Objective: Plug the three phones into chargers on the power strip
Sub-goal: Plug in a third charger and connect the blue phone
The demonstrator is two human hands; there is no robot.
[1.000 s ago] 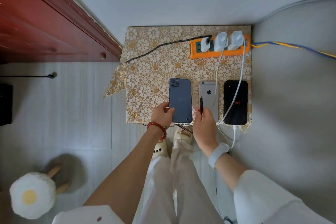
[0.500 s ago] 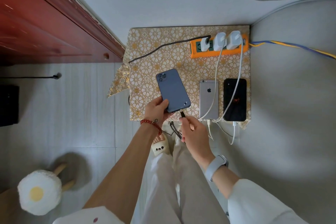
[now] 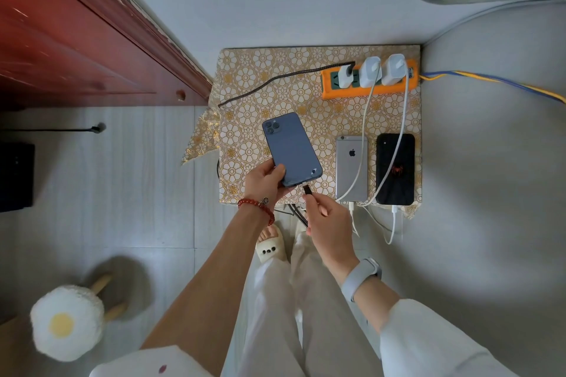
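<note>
A gold floral cloth (image 3: 251, 92) covers the table beyond the hands. Far left of the hands stands a red wooden door (image 3: 76, 40); below and left, a fried-egg cushioned stool (image 3: 66, 323) on grey floor tiles (image 3: 122, 193).

A: Can't tell if the black plug (image 3: 307, 189) is actually seated in the blue phone (image 3: 291, 149); port too small to make out. Near left corner of that phone covered by the left hand (image 3: 265, 182).

B: Same here. Black braided cable (image 3: 277, 82) drops off the table's (image 3: 245, 70) left edge, out of sight until the right hand (image 3: 329, 228). Sockets on the orange power strip (image 3: 369, 82) mostly buried under three white chargers (image 3: 370, 70).

A: Red mark on the black phone (image 3: 395, 169) too tiny to read. Fluffy stool (image 3: 67, 323) far left blurred, legs half hidden.
</note>
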